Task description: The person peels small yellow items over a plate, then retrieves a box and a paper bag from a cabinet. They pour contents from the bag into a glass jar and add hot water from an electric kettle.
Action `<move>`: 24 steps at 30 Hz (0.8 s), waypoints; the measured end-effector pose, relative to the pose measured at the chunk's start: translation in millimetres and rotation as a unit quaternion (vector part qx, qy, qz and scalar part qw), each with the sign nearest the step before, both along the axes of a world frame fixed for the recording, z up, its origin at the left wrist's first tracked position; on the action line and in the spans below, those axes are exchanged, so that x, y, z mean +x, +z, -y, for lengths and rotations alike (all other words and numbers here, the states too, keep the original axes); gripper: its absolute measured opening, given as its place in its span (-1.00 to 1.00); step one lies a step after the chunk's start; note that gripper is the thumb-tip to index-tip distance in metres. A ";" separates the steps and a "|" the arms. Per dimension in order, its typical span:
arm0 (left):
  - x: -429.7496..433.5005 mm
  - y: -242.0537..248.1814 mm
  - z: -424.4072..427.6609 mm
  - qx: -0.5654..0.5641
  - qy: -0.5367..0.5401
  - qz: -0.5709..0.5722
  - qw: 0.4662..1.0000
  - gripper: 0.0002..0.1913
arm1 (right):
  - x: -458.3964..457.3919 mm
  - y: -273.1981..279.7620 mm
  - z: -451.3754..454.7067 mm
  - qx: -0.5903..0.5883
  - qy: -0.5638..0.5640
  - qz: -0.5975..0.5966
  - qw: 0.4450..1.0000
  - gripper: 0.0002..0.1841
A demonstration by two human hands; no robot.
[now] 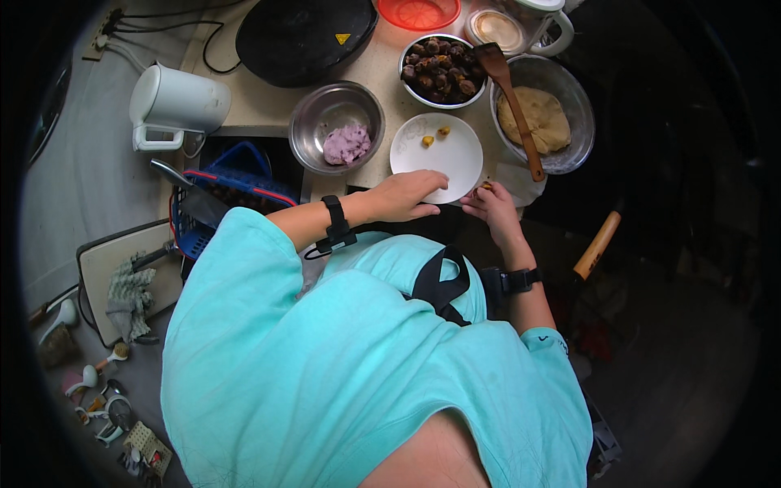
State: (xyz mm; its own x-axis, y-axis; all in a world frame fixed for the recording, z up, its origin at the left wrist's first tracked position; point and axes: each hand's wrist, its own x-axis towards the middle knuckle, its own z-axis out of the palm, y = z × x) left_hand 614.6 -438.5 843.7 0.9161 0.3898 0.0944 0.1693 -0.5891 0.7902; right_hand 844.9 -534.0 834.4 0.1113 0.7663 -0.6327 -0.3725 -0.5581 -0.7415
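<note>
My left hand [415, 194] reaches over the left front rim of a white plate [406, 161], fingers slightly apart, with nothing visible in it. Two small yellow chestnut-like kernels [428, 141] lie on the plate. My right hand [491, 204], just off the plate's lower right edge, pinches a small brown-and-yellow piece, perhaps a chestnut [485, 186]. Behind the plate, a metal bowl holds many dark brown nuts [440, 72]. To the left, a steel bowl [308, 125] contains purple mash [346, 144]. At the right stands a bowl of dough [537, 116], a wooden spatula [518, 113] resting across it.
A black lidded appliance [299, 43] and a white kettle [195, 97] stand at the back left. An orange-red strainer basket [421, 12] and a container with a round lid [497, 30] are at the back. A blue basket [195, 235] sits below the counter; a wooden handle [598, 244] juts at the right.
</note>
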 end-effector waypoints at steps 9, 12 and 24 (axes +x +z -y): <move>11.1 -2.8 9.1 -0.065 -0.093 0.002 0.994 -0.40 | -1.2 0.5 -0.8 0.001 -0.022 -0.027 0.999 -0.78; 7.4 2.5 10.0 -0.185 -0.096 -0.011 0.978 -0.50 | 2.2 2.6 1.1 -0.004 -0.032 -0.066 0.997 -0.76; 22.4 7.5 14.5 -0.205 -0.090 -0.052 0.973 -0.61 | 6.2 -2.1 3.5 0.002 -0.051 -0.083 0.995 -0.78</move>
State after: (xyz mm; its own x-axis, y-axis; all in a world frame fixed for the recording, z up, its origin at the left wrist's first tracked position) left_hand 637.0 -452.9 851.2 0.9694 0.2065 -0.1324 0.1841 -0.2560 0.9490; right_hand 851.1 -537.5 832.3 0.0826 0.7584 -0.6465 -0.5441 -0.5092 -0.6668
